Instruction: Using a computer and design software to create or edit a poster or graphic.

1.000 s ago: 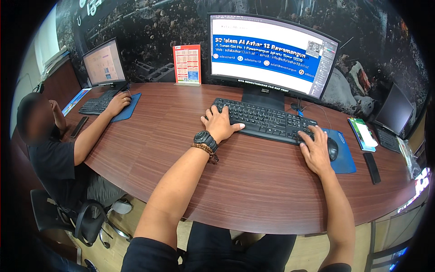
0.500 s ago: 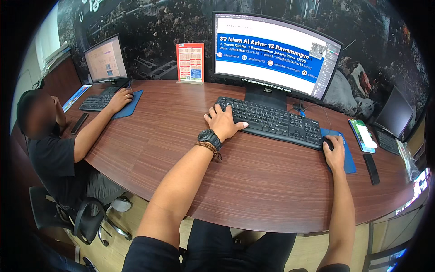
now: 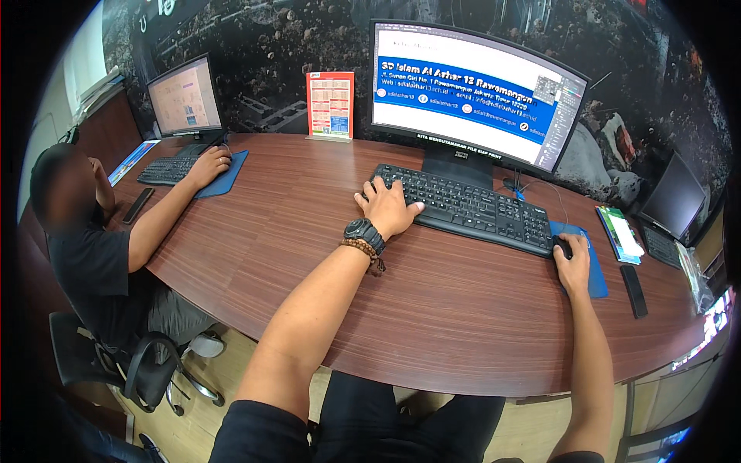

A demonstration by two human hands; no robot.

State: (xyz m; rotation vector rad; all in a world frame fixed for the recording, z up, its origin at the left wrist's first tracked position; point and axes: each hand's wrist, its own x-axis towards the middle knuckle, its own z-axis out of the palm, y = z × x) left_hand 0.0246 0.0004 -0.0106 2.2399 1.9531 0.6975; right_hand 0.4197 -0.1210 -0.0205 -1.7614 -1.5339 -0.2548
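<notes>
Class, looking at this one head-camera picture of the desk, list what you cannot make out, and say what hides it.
- Mouse: mostly covered by the right hand; head view.
- Keys at the keyboard's left end: under the left hand.
- Dark monitor at far right: bent and cut by the fisheye rim.
- Co-worker's mouse: hidden under their hand.

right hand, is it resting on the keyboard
No, the right hand lies on the black mouse over the blue mouse pad, beside the black keyboard; only the left hand is on the keys.
</notes>
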